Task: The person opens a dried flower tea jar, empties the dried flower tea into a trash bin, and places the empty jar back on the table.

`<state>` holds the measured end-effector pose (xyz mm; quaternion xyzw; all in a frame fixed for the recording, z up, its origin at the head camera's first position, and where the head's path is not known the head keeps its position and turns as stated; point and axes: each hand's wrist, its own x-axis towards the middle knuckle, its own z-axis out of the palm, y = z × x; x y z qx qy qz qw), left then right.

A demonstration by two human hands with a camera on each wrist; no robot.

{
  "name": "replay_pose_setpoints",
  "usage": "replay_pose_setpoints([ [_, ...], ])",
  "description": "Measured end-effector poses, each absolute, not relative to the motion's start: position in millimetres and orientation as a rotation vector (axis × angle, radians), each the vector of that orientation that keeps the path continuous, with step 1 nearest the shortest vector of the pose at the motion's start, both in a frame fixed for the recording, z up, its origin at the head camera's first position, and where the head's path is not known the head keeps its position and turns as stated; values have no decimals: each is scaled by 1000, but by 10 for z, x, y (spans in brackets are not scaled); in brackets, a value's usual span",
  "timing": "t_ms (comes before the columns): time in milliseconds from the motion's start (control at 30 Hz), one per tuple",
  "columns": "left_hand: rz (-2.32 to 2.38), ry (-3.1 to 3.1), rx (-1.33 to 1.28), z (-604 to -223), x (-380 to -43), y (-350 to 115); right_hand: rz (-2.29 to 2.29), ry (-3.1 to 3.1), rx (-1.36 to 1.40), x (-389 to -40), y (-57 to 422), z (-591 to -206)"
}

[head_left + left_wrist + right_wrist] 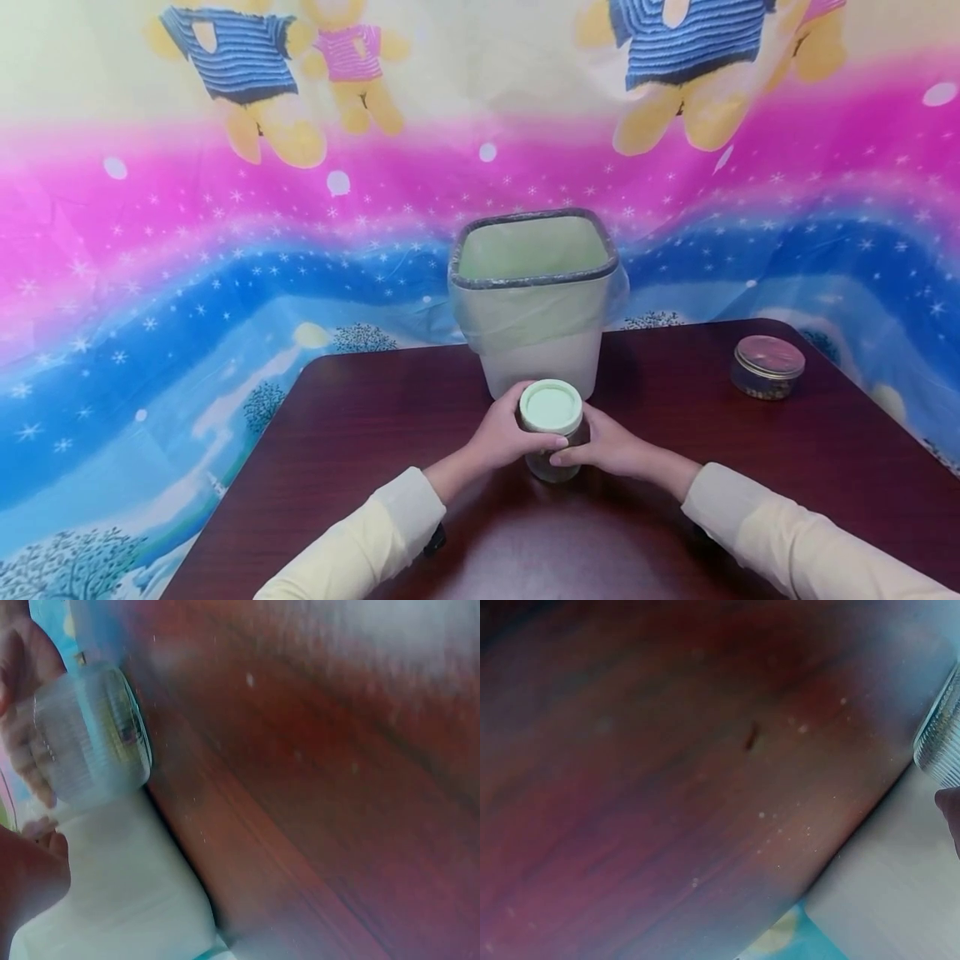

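A clear ribbed jar with a pale green lid is held between both hands, upright in the head view. My left hand grips it from the left, thumb across the front just under the lid. From the right, my right hand grips the jar, its thumb lower on the front. In the left wrist view the jar's base shows close over the table, with something small and yellowish inside. At the right edge of the right wrist view, part of the ribbed jar appears beside a fingertip.
Right behind the jar stands a white bin with a liner and a grey rim. A round tin with a pinkish lid sits at the right of the dark red table. A printed curtain hangs behind the table.
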<state>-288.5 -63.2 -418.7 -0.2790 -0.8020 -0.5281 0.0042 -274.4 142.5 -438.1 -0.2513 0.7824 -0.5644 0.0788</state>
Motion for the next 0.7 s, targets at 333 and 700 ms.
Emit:
replay_pose_setpoints([
  [333, -1560, -2470, -671, -4209, -2751, -544, -1680, 2342, -756, -2768, 1434, -4390],
  [700, -1558, -2382, -694, -4134, -2760, -585, -1669, 2349, -786, -2770, 1426, -4385],
])
